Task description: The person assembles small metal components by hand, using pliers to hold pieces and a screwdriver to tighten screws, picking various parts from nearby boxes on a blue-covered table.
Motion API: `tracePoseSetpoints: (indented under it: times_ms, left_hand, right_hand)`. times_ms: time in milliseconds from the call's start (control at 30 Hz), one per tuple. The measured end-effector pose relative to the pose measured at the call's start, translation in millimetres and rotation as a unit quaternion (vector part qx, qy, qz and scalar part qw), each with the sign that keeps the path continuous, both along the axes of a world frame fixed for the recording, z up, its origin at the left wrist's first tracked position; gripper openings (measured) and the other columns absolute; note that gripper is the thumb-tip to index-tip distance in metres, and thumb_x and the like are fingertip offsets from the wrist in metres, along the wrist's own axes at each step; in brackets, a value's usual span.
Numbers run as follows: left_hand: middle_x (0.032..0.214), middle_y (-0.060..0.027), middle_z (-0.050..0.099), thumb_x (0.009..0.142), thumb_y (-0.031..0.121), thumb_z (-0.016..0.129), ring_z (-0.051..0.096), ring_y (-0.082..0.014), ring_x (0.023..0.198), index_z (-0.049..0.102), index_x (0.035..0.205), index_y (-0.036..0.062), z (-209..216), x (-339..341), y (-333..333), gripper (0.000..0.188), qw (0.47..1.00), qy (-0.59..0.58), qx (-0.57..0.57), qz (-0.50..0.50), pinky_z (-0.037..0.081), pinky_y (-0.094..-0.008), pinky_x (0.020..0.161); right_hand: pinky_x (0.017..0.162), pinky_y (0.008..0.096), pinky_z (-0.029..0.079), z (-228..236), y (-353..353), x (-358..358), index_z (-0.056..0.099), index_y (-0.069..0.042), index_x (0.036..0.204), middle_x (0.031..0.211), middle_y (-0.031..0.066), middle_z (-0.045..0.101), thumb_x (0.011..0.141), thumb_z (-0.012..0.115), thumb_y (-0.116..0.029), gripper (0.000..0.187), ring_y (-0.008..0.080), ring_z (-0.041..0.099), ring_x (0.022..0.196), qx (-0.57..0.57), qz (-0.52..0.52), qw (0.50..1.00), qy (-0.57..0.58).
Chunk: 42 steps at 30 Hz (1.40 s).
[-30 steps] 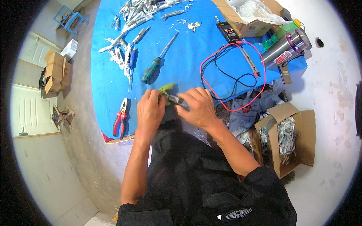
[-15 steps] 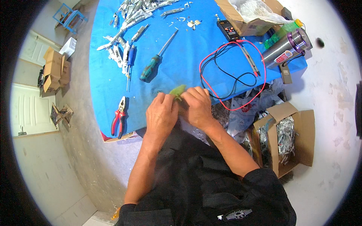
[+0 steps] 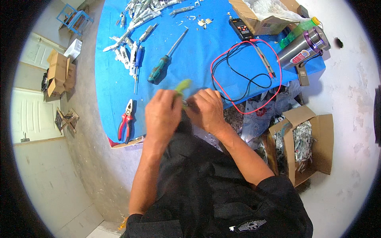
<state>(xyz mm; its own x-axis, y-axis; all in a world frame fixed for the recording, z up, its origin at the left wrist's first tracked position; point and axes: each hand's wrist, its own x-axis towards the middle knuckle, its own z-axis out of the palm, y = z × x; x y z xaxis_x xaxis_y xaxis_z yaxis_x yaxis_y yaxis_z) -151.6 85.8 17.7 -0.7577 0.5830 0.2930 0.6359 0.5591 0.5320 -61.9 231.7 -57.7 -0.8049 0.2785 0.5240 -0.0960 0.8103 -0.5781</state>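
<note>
Close together at the near edge of the blue-covered table (image 3: 190,59), both my hands are closed. My left hand (image 3: 162,115) grips a soft-looking yellow-green piece (image 3: 183,85), blurred, whose tip sticks up past the fingers. On its other side, my right hand (image 3: 207,109) has its fingers curled at the same piece, with the lower part hidden between the hands. Beyond them lie a teal-handled screwdriver (image 3: 159,68) and a thinner blue-handled one (image 3: 139,59). Red-handled pliers (image 3: 126,123) rest left of my left hand.
Several silvery-white strip-like parts (image 3: 139,18) are heaped at the far left. A black meter (image 3: 240,28) with red and black leads, a steel flask (image 3: 299,51) and a green bottle (image 3: 299,31) stand at the right. Below, an open carton (image 3: 322,148) holds scraps.
My left hand has moved slightly left and toward me. The yellow-green piece has tilted and now points more upward. My right hand has barely moved.
</note>
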Motion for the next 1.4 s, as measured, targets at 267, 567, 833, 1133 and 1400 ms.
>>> tracePoseSetpoints:
  times_ms: [267,567,833,1133,1400]
  left_hand:
    - [0.09,-0.0203,0.066,0.095,0.014,0.071,0.067,-0.0458,0.083,0.066,0.094,0.003,-27,0,-6,0.012,1.0,0.005,-0.009,-0.02,0.054,-0.0558,0.072]
    - [0.095,-0.0225,0.071,0.094,0.009,0.072,0.069,-0.047,0.085,0.072,0.101,0.0,-27,-14,-28,0.011,0.999,-0.014,0.009,0.027,0.055,-0.0532,0.073]
    - [0.095,-0.0222,0.071,0.095,0.01,0.073,0.07,-0.0461,0.085,0.073,0.101,0.0007,-25,-13,-32,0.011,0.999,-0.018,0.006,0.039,0.055,-0.0525,0.074]
    - [0.097,-0.0183,0.072,0.09,0.01,0.076,0.071,-0.0434,0.087,0.073,0.1,0.0028,-15,21,-9,0.012,0.998,-0.024,-0.06,-0.022,0.057,-0.0495,0.076]
    - [0.093,-0.0211,0.069,0.093,0.014,0.074,0.068,-0.0457,0.086,0.067,0.095,0.0016,-21,0,-18,0.015,0.998,-0.025,-0.051,0.014,0.054,-0.0558,0.074]
  right_hand:
    - [0.085,0.0452,0.042,0,0,1,0.071,-0.012,0.097,0.096,0.0041,0.066,0.078,0.084,-0.02,0.024,0.0285,0.061,0.097,-0.004,0.007,1.0,-0.01]
    - [0.084,0.0425,0.041,11,4,3,0.073,-0.015,0.096,0.092,0.0,0.066,0.077,0.085,-0.02,0.023,0.0253,0.061,0.093,-0.008,0.036,0.999,-0.013]
    - [0.086,0.0448,0.043,14,3,4,0.074,-0.013,0.1,0.099,0.0039,0.066,0.08,0.084,-0.028,0.027,0.0278,0.061,0.099,0.013,0.044,0.998,-0.034]
    - [0.083,0.0456,0.042,10,7,4,0.073,-0.012,0.094,0.096,0.0039,0.065,0.076,0.085,-0.023,0.024,0.0287,0.061,0.097,-0.002,0.057,0.998,-0.041]
    - [0.084,0.0441,0.042,12,9,6,0.077,-0.013,0.093,0.091,0.0016,0.068,0.077,0.084,-0.015,0.017,0.027,0.062,0.095,-0.025,0.07,0.997,-0.034]
